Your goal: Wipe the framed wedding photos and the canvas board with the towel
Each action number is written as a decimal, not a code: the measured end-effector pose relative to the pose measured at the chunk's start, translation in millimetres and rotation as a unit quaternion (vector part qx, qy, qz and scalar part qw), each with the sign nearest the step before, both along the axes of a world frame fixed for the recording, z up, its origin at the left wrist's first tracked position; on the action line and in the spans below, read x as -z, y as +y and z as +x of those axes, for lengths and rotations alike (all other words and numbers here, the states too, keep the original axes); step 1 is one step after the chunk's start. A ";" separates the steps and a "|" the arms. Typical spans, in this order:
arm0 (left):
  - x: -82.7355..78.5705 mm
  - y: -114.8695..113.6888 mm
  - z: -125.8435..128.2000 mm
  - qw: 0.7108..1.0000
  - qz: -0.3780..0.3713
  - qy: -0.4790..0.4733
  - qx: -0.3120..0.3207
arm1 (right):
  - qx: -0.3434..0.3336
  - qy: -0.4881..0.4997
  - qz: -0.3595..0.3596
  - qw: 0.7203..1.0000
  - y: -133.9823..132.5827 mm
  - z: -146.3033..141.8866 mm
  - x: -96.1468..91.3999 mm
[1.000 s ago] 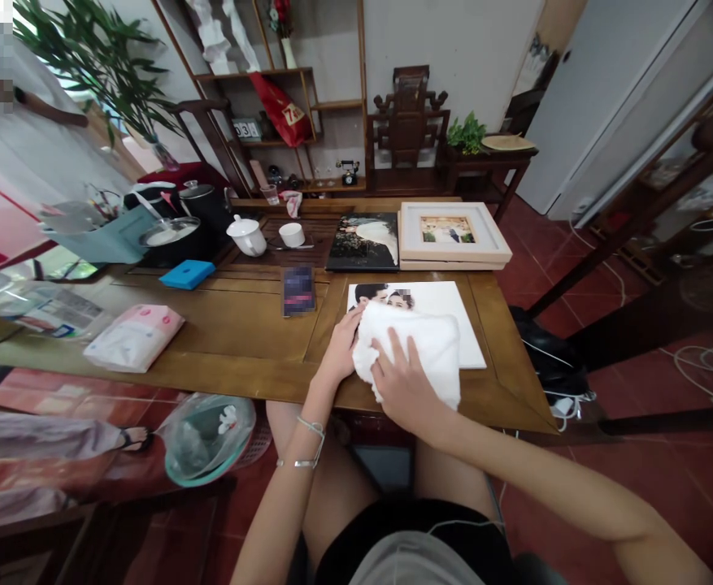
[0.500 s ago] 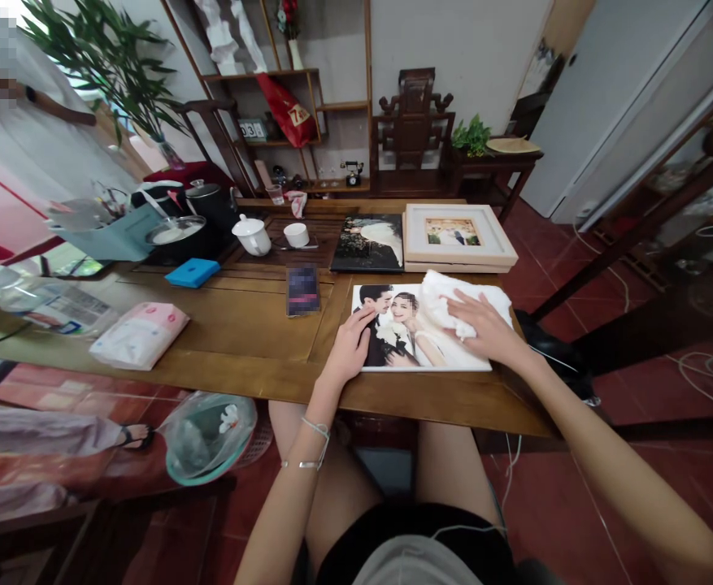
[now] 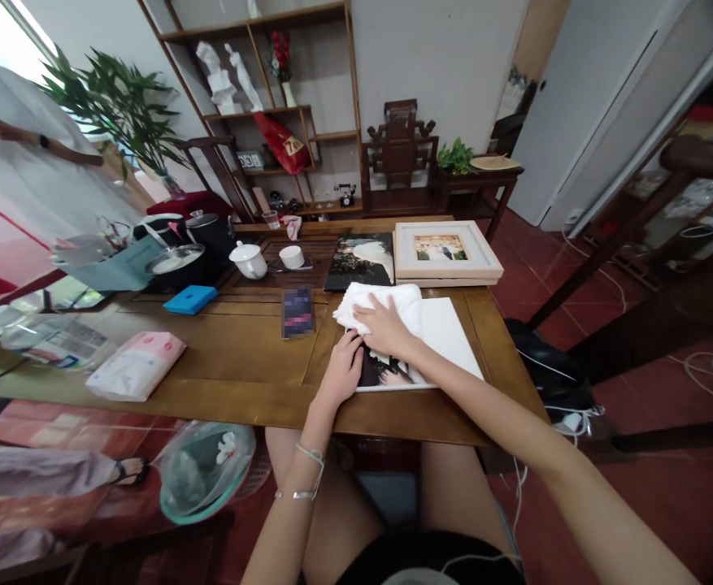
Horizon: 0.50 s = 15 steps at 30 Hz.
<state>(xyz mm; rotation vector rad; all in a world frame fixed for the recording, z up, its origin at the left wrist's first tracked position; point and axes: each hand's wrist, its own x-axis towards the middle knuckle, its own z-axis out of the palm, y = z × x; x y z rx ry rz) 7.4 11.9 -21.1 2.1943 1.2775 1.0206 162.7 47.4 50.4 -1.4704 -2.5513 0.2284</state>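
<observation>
In the head view, a photo panel with a printed couple lies flat near the table's front edge. My right hand presses a folded white towel onto its upper left part, fingers spread across the cloth. The towel and hand cover most of the picture. At the panel's left edge, my left hand rests with its fingers laid out flat, close to the towel. Just behind lies a dark photo panel, beside a stack of pale picture frames.
Left of my hands are a dark phone-shaped item, a blue box and a tissue pack. A lidded white teapot and white cup stand behind. A lined bin sits on the floor; another person stands far left.
My right hand has slid the towel left across the panel, from its right upper corner to over the couple's heads. My left hand stays at the left edge. The camera view has tilted slightly up.
</observation>
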 end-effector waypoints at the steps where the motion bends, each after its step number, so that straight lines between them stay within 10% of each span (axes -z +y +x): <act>1: 1.2 0.1 -0.1 1.000 -0.002 0.002 -0.007 | -0.009 0.002 -0.001 1.000 1.3 -3.0 -0.5; 15: -7.0 -2.6 1.0 0.998 -0.011 -0.040 0.038 | 0.141 -0.060 0.021 0.988 -61.8 97.8 8.2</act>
